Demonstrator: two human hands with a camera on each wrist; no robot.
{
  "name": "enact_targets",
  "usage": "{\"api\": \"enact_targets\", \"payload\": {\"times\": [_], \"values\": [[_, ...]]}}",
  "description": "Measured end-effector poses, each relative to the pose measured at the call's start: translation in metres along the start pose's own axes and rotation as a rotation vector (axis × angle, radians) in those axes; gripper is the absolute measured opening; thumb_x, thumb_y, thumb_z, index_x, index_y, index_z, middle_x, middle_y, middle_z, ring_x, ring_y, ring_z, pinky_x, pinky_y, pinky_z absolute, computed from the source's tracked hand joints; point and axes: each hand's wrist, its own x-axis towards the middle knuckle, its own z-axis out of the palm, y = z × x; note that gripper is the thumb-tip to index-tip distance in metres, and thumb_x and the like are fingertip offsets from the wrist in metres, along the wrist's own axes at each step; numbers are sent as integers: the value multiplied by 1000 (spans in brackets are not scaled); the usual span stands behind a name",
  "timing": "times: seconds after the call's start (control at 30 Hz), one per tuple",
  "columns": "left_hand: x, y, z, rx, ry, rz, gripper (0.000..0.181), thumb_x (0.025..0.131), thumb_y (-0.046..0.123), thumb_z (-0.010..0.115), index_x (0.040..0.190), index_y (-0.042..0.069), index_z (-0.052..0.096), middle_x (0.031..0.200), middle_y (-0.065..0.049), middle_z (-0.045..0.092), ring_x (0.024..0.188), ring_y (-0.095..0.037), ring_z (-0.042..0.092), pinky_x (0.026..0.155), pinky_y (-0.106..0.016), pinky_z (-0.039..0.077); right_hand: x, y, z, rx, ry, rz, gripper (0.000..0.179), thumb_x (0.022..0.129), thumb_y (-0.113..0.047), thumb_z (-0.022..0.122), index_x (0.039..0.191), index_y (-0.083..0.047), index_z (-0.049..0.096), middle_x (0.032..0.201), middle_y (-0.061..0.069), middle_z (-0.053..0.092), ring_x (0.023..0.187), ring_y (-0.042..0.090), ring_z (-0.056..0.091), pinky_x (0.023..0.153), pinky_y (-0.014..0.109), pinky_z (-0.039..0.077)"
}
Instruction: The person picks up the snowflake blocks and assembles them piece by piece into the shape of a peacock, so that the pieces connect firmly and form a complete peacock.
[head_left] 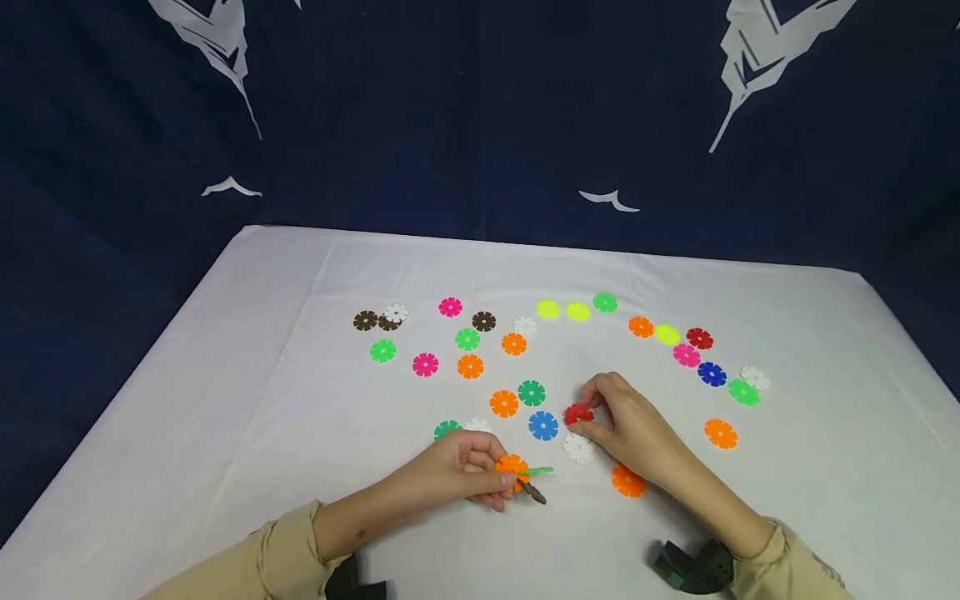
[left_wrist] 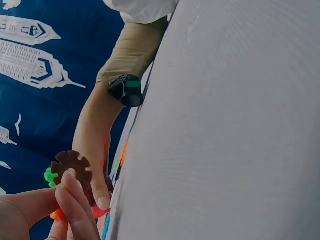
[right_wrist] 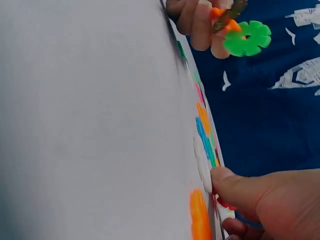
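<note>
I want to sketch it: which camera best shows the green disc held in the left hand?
The right wrist view: the green disc shows its face there, nearly whole. The head view shows it edge-on, as a thin strip; in the left wrist view the brown disc hides most of it.

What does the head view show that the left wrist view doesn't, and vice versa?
Head view only: three yellow discs lying toward the table's far side, and the left sleeve.

Left wrist view only: the broad notched face of the held brown disc, which the head view shows edge-on, and white fabric above the right sleeve.

Both: the left hand holding joined orange, green and brown discs; the right hand pinching a red disc; the white tablecloth.
</note>
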Motion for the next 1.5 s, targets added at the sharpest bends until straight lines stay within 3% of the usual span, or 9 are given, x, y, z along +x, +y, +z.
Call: {"api": "enact_targets", "payload": {"times": [0.1,0.2,0.33,0.47,0.77,0.93,1.17,1.37,1.5], "values": [[0,-1,-1,39,25,7,9,86,-2,64,91,-7,58,74,-10,63,64,-15,63,67,-28,55,-1,-1,-2,119,20,13,26,75,-3,78,87,-9,56,70,-3,49,60,12,47,52,21,44],[-1,-1,-2,63,31,19,10,87,1,63,92,-7,59,72,-6,60,62,-13,59,64,-21,52,-5,-7,-3,403,-18,-32,17,80,6,70,89,-5,60,71,4,59,58,16,57,56,23,53],[0,-1,-2,98,34,34,13,90,6,61,91,-7,61,70,-6,60,61,-12,55,59,-18,48,-11,-21,4,758,-155,-140,13,84,11,62,95,4,61,83,16,65,67,26,65,62,36,56],[1,-1,-1,80,14,33,14,91,8,60,91,-6,61,71,-9,63,59,-12,56,56,-19,47,-18,-30,15,851,-198,-203,13,85,11,60,97,5,61,85,15,67,70,25,66,63,38,55],[0,-2,1,-71,-10,-56,9,91,6,58,88,-2,58,67,-4,62,58,-11,57,54,-17,45,-27,-35,33,720,-85,-306,17,82,14,61,93,2,67,78,8,66,65,17,63,57,31,55],[0,-1,2,-78,2,-36,7,90,2,57,87,-3,57,66,-1,62,56,-9,56,52,-15,43,-27,-37,39,663,-26,-397,26,78,22,61,91,0,66,76,8,65,63,16,61,56,26,54],[4,0,1,-64,17,-2,7,90,0,56,88,-6,56,63,-1,61,54,-8,56,52,-15,44,-26,-40,41,563,41,-431,30,73,24,63,88,-2,66,73,2,62,61,13,58,56,22,52],[4,2,-7,-22,-17,-14,8,90,5,59,90,-4,57,68,-4,63,59,-12,58,55,-18,46,-14,-36,23,452,-64,-312,16,82,0,69,95,-9,69,81,-5,64,67,10,58,60,21,51],[3,2,-12,2,-10,-15,11,90,6,61,92,-4,57,71,-6,63,61,-13,58,60,-21,50,-4,-25,10,270,-10,-133,21,78,-10,76,97,-11,69,81,-7,59,67,11,51,56,22,46]]}}
